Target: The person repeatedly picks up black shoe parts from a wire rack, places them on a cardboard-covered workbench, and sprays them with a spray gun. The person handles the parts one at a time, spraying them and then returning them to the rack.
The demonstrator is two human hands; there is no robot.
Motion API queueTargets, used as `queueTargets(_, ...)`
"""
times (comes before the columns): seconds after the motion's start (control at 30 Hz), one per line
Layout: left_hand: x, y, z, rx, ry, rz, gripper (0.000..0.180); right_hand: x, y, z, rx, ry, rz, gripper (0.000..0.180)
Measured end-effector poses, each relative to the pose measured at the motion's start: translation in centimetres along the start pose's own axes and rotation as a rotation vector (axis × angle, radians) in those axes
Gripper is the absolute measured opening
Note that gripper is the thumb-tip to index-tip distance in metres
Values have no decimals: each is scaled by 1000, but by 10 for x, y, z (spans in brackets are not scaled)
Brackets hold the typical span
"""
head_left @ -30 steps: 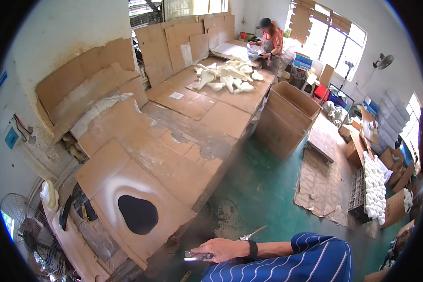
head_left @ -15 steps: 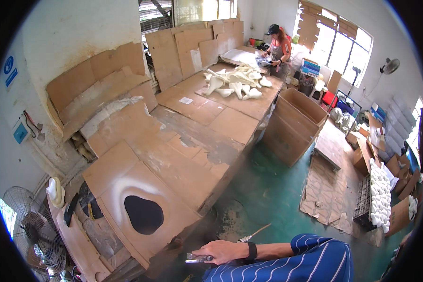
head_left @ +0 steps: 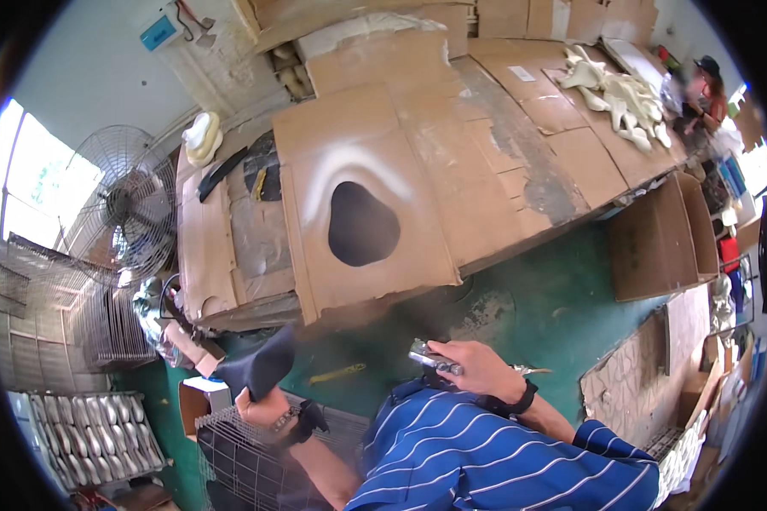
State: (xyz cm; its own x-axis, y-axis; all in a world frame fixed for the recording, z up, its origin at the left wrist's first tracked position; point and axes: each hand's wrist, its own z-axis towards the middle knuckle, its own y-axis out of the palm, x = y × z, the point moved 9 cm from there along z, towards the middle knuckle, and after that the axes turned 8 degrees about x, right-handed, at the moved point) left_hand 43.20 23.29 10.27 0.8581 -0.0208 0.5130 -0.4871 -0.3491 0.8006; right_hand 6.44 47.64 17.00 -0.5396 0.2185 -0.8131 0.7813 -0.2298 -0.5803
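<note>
My left hand (head_left: 264, 409) grips a black saddle-shaped piece (head_left: 264, 362) by its lower end, holding it tilted above a wire mesh rack (head_left: 337, 417). A small metal spray gun (head_left: 430, 358) is in my right hand (head_left: 477, 368), whose fingers wrap around it in front of the blue striped cloth I wear. Beyond both hands, on the cardboard-covered table (head_left: 418, 196), lies a dark pear-shaped piece (head_left: 362, 226). White overspray arcs around its far side on the cardboard.
A wire-guarded fan (head_left: 123, 200) stands left of the table. Several cream saddle-shaped pieces (head_left: 614, 98) are piled at its far right, where another person (head_left: 707, 102) works. A tall cardboard box (head_left: 656, 243) stands right. Lower left holds a rack of pale pieces (head_left: 94, 434).
The view has swung to the left. My left hand, unseen before, now shows with the black saddle-shaped piece in it. My right hand still holds the spray gun.
</note>
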Motion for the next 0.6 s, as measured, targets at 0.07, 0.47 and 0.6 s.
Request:
queueTargets(0.07, -6, 0, -2, 6, -23, -25, 32, 1, 2, 2, -22, -1, -2, 53)
queueTargets(0.47, -40, -38, 21, 28, 414, 651, 19, 54, -27, 21, -105, -43, 2, 64)
queueTargets(0.6, -98, -34, 37, 215, -370, 172, 30, 66, -40, 19, -2, 9, 13, 67)
